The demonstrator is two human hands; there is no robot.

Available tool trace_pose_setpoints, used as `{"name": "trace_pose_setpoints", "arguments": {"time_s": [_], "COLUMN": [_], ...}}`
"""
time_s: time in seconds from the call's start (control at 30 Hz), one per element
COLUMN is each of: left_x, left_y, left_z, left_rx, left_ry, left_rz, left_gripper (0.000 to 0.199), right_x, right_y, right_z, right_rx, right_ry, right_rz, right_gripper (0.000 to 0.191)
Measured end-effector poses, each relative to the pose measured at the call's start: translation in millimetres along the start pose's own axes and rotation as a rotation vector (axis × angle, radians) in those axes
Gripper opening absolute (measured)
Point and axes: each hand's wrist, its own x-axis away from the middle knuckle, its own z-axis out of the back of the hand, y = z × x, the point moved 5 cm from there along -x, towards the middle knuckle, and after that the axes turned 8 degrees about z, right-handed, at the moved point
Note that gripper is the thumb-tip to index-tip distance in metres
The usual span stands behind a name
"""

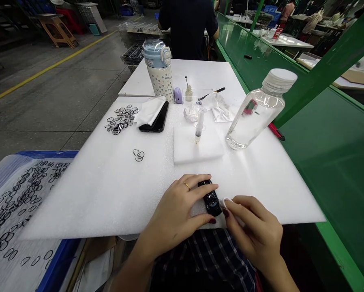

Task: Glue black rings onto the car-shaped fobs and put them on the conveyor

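A small glossy black model car [211,200] rests on the white foam sheet near its front edge. My left hand [183,202] is closed around it, with fingers along the far end and the thumb at the near end. In my right hand [251,223], finger and thumb pinch a small white cloth [225,202] against the car's right side. Beyond the hands lies a white foam block [185,152], on which a syringe [199,129] stands tip down. Three thin black rings [138,157] lie to the left of it.
A large clear bottle [249,117] leans at right beside a red cutter [276,132]. Further back are a dotted tumbler [162,79], a small glass bottle [188,94], tweezers [212,93], a phone [162,121] and a ring pile [121,119]. A blue-edged tray [56,269] holds more rings.
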Motion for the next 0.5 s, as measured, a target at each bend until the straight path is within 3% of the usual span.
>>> {"name": "trace_pose_setpoints", "arguments": {"time_s": [0.13, 0.33, 0.5], "left_x": [1, 2, 4], "left_y": [1, 0, -2], "left_z": [-2.7, -3.2, -2.5], "left_rx": [-0.001, -0.005, -0.004], "left_ry": [0.027, 0.038, 0.043], "left_rz": [-0.001, 0.01, 0.016], "left_gripper": [0.059, 0.062, 0.062], "right_x": [-4, -8, -6], "right_y": [-3, 4, 0], "right_z": [-8, -4, 3], "right_rx": [0.08, 0.04, 0.023], "right_ry": [-0.055, -0.027, 0.014], "right_rz": [0.018, -0.182, -0.147], "right_gripper": [0.028, 0.022, 0.022]}}
